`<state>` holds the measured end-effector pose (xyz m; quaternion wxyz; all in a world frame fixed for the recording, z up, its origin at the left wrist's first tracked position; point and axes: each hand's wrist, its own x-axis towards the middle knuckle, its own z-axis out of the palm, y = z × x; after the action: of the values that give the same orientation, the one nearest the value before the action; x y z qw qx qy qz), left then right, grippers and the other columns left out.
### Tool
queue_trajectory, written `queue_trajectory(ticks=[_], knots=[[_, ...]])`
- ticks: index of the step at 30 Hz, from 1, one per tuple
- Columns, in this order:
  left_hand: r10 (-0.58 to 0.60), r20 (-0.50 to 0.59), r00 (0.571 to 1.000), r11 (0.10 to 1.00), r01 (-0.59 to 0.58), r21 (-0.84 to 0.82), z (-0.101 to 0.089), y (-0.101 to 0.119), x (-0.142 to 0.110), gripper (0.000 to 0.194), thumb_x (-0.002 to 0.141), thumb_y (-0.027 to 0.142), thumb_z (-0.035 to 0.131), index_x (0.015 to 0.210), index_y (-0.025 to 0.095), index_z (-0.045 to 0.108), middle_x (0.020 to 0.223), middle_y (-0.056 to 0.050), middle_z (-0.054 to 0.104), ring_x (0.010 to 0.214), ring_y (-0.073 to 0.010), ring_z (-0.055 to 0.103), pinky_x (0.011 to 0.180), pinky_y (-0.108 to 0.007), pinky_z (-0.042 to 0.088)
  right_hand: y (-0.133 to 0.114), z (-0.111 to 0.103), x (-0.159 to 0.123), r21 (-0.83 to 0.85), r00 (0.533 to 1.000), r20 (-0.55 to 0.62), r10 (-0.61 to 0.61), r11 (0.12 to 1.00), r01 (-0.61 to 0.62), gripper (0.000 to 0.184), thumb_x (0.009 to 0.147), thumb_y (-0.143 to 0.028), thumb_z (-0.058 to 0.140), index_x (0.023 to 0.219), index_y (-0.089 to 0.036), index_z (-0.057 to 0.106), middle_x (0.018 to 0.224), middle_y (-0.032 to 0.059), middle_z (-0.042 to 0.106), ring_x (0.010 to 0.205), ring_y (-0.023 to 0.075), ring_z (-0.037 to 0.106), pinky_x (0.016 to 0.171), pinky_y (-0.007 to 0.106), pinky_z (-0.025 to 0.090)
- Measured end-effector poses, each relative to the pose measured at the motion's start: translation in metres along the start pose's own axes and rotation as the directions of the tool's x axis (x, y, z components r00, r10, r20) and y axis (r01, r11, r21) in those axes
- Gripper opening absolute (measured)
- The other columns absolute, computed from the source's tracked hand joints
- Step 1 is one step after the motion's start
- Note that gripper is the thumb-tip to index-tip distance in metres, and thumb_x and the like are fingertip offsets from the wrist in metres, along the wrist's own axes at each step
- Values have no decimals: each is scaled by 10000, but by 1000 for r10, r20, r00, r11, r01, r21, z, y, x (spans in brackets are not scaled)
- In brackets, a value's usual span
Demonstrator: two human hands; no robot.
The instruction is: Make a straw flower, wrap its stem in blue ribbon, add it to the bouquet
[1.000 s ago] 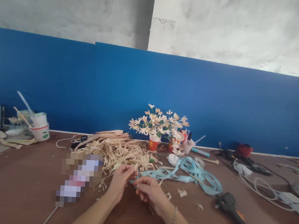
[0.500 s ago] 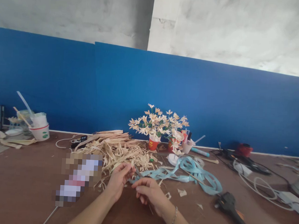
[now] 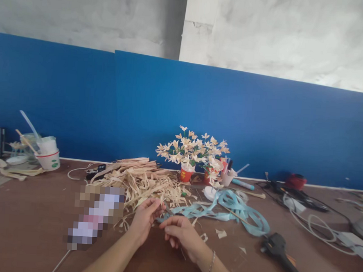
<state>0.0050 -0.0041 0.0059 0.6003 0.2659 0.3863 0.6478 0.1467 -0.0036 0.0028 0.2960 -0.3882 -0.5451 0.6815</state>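
Note:
Near the middle of the table, my left hand (image 3: pixel 147 218) pinches a small pale piece of dried husk (image 3: pixel 162 199) between thumb and fingertips. Just to its right, my right hand (image 3: pixel 178 233) is closed, thumb against the curled index finger; anything it grips is too small to make out. The fingertips of both hands are close but apart. A heap of pale dried husk strips (image 3: pixel 149 183) lies right behind my left hand. Tangled light-blue ribbon (image 3: pixel 226 204) spreads behind and to the right of my right hand.
Pale handmade flowers (image 3: pixel 193 149) stand in red cups (image 3: pixel 185 175) by the blue partition (image 3: pixel 232 114). A white tub (image 3: pixel 49 160) sits far left. At the right lie a black-handled tool (image 3: pixel 284 257) and white cables (image 3: pixel 314 230). Husk scraps (image 3: pixel 221 233) dot the brown table (image 3: pixel 35 213).
Almost nothing differs. Both hands keep nearly the same place and pose, with only a slight shift of the fingers.

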Motion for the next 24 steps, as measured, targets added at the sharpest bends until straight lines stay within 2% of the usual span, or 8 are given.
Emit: queue_trajectory(ticks=[24], knots=[[-5,12,1000,1000,5,-18,-1,-2,0,226,569,277,757,650,117,620,638,-25,650,623,-103,589,607,-191,461,-1,0,-1,3,1000,2,3,1000,-3,200,613,-229,577,757,-110,648,504,-31,576,335,27,415,342,153,258]])
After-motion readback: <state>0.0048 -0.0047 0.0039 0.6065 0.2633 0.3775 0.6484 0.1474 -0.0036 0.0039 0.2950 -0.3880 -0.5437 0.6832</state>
